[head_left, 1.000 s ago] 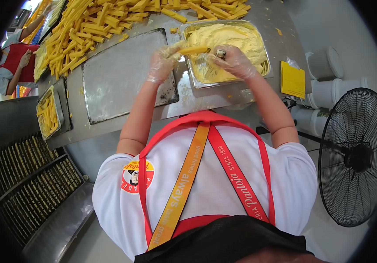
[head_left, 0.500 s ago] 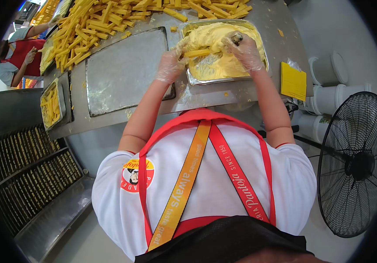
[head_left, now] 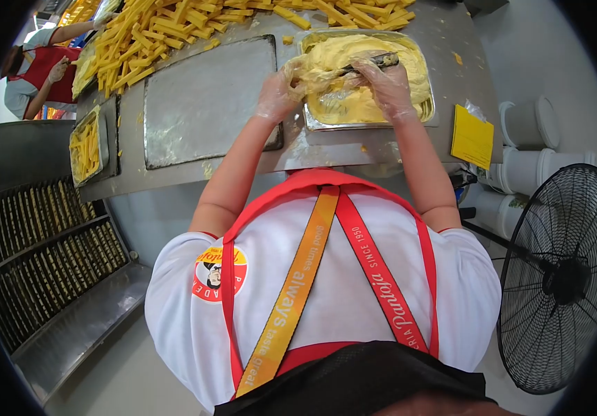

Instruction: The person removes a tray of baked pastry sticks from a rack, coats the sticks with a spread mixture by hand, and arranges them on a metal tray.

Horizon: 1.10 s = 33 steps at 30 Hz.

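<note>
A metal tray (head_left: 371, 126) of pale yellow cream (head_left: 340, 52) stands on the steel table in front of me. My left hand (head_left: 281, 93), in a clear plastic glove smeared with cream, is closed at the tray's left side. Its fingers wrap round a yellow cake stick, largely hidden by cream and glove. Over the tray's right half, my gloved right hand (head_left: 388, 90) grips a dark-handled spatula (head_left: 379, 61). The spatula lies across the cream, its far end partly hidden.
Yellow cake sticks (head_left: 173, 28) are heaped at the back. A flat baking sheet (head_left: 208, 104) lies left of the tray, a small tray of sticks (head_left: 87, 149) farther left. Yellow paper (head_left: 472, 136) rests right. A fan (head_left: 562, 277), white buckets (head_left: 529, 123), a rack (head_left: 52, 243) and a co-worker (head_left: 38, 76) surround the table.
The spatula has turned in my right hand and now shows sideways over the cream. The stick at my left hand, plainly visible before, is now mostly hidden. The whole view has shifted slightly.
</note>
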Each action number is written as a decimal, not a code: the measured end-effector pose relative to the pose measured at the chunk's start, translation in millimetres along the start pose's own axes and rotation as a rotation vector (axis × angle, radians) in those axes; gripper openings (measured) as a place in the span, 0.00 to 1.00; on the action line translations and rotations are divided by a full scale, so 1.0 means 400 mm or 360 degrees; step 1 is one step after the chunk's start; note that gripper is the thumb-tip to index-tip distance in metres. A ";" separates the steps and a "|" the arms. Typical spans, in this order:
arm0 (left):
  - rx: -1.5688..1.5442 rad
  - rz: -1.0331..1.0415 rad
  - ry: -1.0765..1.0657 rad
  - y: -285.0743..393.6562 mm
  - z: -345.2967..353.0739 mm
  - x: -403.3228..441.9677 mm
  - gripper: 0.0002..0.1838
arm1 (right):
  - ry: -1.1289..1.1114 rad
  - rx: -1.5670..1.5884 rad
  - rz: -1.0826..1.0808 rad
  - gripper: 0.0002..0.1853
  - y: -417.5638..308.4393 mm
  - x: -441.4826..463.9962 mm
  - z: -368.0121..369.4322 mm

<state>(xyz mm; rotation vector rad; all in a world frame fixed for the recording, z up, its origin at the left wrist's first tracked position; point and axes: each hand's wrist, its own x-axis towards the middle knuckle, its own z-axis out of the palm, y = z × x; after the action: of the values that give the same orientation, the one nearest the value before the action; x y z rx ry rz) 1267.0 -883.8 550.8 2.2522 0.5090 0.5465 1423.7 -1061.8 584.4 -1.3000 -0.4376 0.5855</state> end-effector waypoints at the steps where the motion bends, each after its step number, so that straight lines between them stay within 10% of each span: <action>1: -0.0017 -0.0017 0.0041 -0.010 0.005 0.001 0.20 | 0.0023 0.0058 -0.0003 0.10 0.010 0.003 0.004; 16: 0.0021 -0.0069 0.0228 -0.091 -0.187 -0.070 0.11 | 0.0282 -0.0566 0.0048 0.14 0.063 0.021 -0.068; 23: 0.0978 -0.0480 0.1307 -0.547 -0.525 -0.178 0.09 | 0.0308 -0.0737 -0.0060 0.14 0.060 -0.030 -0.023; 33: 0.1190 -0.1054 0.1028 -0.952 -0.563 -0.173 0.13 | 0.0139 -0.0846 -0.0053 0.12 0.050 -0.073 0.065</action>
<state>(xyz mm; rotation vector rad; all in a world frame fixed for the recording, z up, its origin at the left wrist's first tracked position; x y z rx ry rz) 1019.1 -546.1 392.7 2.2955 1.9658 0.8055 1382.1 -1057.0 571.4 -1.8134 -0.5643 0.3925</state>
